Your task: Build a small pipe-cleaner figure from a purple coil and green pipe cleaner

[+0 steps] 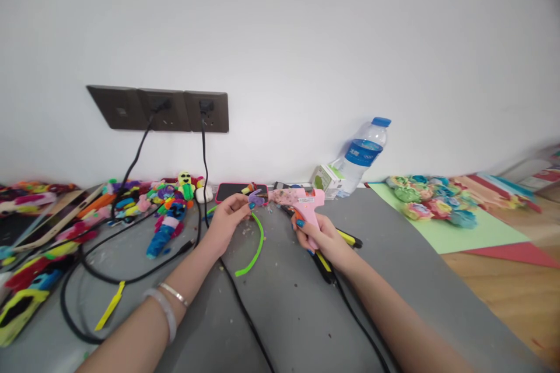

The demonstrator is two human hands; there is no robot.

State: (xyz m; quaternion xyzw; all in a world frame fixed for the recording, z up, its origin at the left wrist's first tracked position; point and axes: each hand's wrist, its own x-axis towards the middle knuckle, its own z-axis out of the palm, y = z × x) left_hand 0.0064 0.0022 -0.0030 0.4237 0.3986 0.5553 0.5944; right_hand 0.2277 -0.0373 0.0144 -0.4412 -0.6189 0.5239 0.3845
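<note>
My right hand [321,237] is wrapped round the handle of a pink glue gun [292,197], whose nozzle points left. Between the fingertips of my left hand [230,218] is a small purple fuzzy piece [257,198], and the nozzle tip is close to it or touching it; which one I cannot tell. A bright green pipe cleaner [257,250] curves down from beside the left fingers to the grey table [280,315]. Under the right hand lie yellow-and-black handled pliers [324,265], partly covered.
Behind the hands lies a phone with a red edge [231,189]. A water bottle [363,154] leans on the wall beside a small carton [328,179]. Black cables [146,280] loop at left near colourful pipe-cleaner figures [168,224]. Paper flowers [431,198] rest on green paper [472,233] at right.
</note>
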